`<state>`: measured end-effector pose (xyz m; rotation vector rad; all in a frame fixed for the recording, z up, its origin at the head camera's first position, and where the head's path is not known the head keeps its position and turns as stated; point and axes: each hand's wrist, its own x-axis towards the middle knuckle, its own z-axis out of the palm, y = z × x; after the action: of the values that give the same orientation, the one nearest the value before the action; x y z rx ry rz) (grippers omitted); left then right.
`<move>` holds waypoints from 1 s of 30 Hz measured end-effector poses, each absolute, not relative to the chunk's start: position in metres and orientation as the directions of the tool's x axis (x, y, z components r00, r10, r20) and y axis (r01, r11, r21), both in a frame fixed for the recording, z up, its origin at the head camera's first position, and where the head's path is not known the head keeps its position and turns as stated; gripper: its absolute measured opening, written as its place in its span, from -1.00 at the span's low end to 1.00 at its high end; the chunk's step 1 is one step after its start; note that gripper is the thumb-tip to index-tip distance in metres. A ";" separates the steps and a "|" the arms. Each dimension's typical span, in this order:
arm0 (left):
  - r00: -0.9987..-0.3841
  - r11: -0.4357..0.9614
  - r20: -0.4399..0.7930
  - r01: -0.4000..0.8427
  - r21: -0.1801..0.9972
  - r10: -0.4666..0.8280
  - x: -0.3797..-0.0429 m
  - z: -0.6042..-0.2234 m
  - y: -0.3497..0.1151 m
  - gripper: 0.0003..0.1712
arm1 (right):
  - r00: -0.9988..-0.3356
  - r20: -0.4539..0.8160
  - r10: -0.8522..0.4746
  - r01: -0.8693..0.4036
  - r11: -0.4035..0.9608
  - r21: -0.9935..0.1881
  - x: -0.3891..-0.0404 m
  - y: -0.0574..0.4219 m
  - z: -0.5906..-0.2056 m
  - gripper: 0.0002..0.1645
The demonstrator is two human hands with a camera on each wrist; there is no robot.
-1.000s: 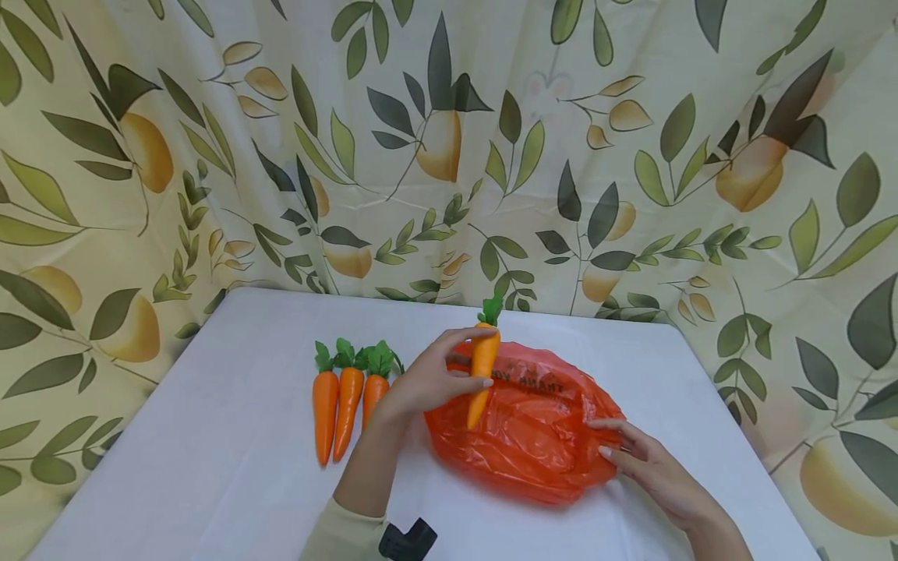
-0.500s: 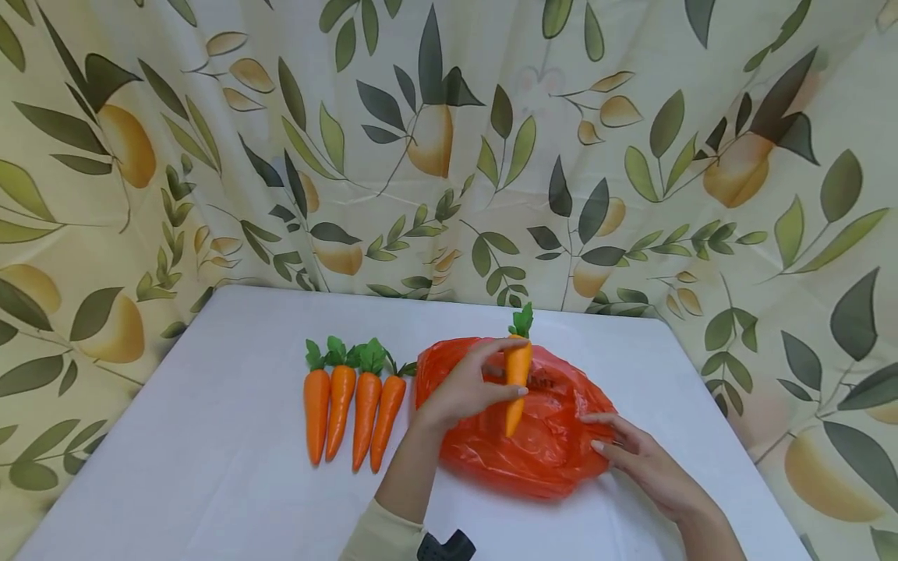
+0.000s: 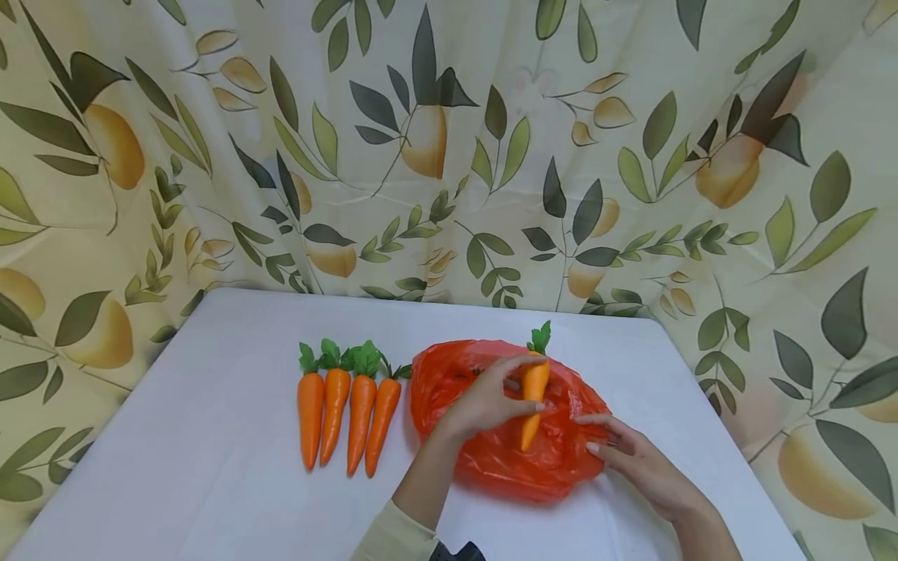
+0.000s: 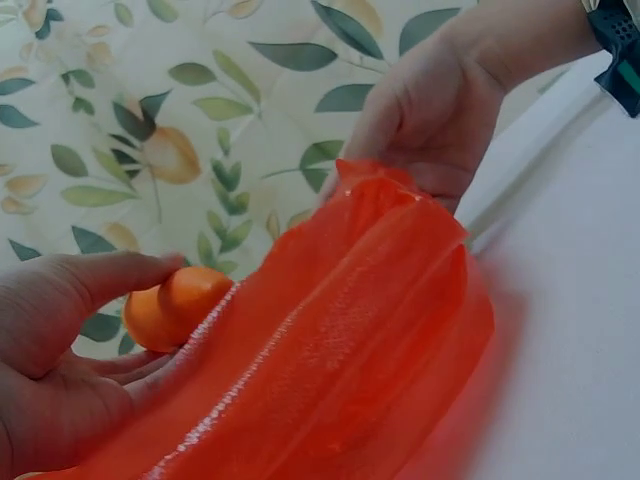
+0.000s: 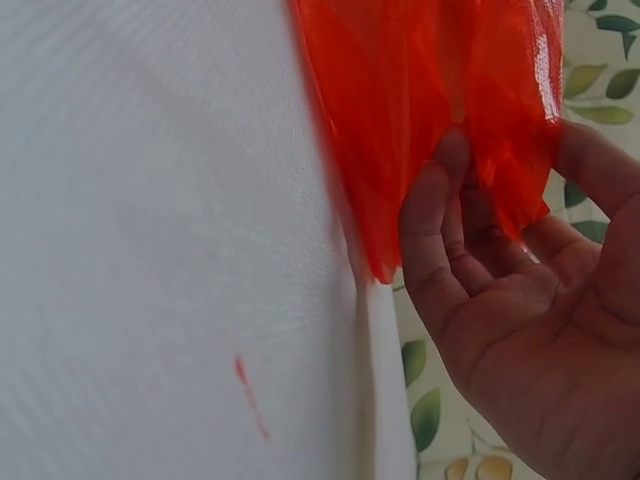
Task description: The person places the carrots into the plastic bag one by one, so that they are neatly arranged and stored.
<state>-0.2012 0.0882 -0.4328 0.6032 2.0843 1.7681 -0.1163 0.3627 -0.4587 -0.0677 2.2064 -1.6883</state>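
Observation:
My left hand (image 3: pixel 484 401) pinches an orange carrot (image 3: pixel 536 380) with green leaves between thumb and fingers. The carrot is held upright, slightly tilted, above the red plastic bag (image 3: pixel 519 477), whose dark print is mostly covered. At the bag's right edge, my right hand (image 3: pixel 648 471) grips the plastic. In the right wrist view, fingers (image 5: pixel 430 235) curl about the bag's crumpled edge (image 5: pixel 400 90). The left wrist view shows the carrot (image 4: pixel 205 295) end-on beside the bag's side (image 4: pixel 340 330), with its lower part hidden.
Several more carrots (image 3: pixel 361 413) with leafy tops lie in a row left of the bag. All rest on a white-covered table (image 3: pixel 231 405). Behind it hangs a leaf-and-fruit patterned curtain (image 3: pixel 477 195). A black strap device (image 3: pixel 459 552) sits on the left wrist.
My left hand has carried the carrot rightward and slightly down over the bag. The right hand keeps its place at the bag's edge. The head view has shifted a little.

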 end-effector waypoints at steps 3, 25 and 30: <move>-0.854 0.152 0.002 0.094 0.984 0.520 -0.200 -0.438 0.089 -0.31 | -0.932 -0.252 -0.262 0.177 0.277 -0.944 -0.117 0.362 -0.461 -0.40; -0.818 0.260 -0.075 0.092 0.961 0.570 -0.192 -0.454 0.110 -0.35 | -0.933 -0.271 -0.236 0.194 0.302 -0.933 -0.114 0.367 -0.457 -0.41; -0.799 0.295 -0.111 0.086 0.952 0.590 -0.189 -0.456 0.114 -0.41 | -0.933 -0.266 -0.240 0.195 0.283 -0.939 -0.113 0.365 -0.461 -0.41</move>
<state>-0.1887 0.1139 -0.4557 0.6030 2.1240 1.5190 -0.1132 0.3650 -0.4606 -0.0409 2.2015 -1.6900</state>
